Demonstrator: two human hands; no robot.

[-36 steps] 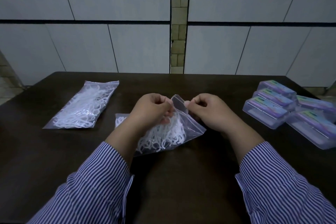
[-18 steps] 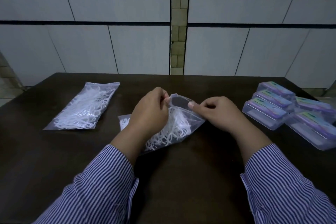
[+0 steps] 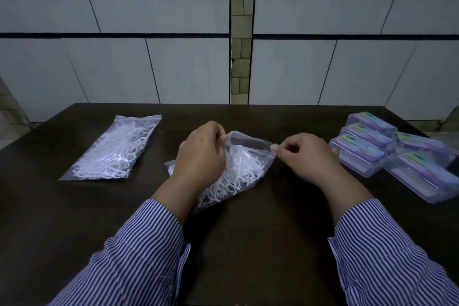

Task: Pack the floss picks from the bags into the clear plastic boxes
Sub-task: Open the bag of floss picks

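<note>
A clear zip bag (image 3: pixel 244 169) full of white floss picks lies at the middle of the dark table, its mouth pulled open and facing away from me. My left hand (image 3: pixel 202 154) pinches the left lip of the mouth. My right hand (image 3: pixel 305 155) pinches the right lip. A second bag of floss picks (image 3: pixel 115 149) lies flat and sealed at the left. Several clear plastic boxes (image 3: pixel 359 154) with purple labels sit at the right, lids down.
The dark wooden table (image 3: pixel 248 243) reaches back to a tiled wall (image 3: pixel 173 57). The boxes crowd the table's right edge, the nearest one (image 3: pixel 422 176) close to my right forearm. Striped sleeves cover both forearms.
Both hands have drawn apart, and the bag's mouth has gone from nearly closed to wide open. The right hand moved rightward; the bag's body stayed on the table.
</note>
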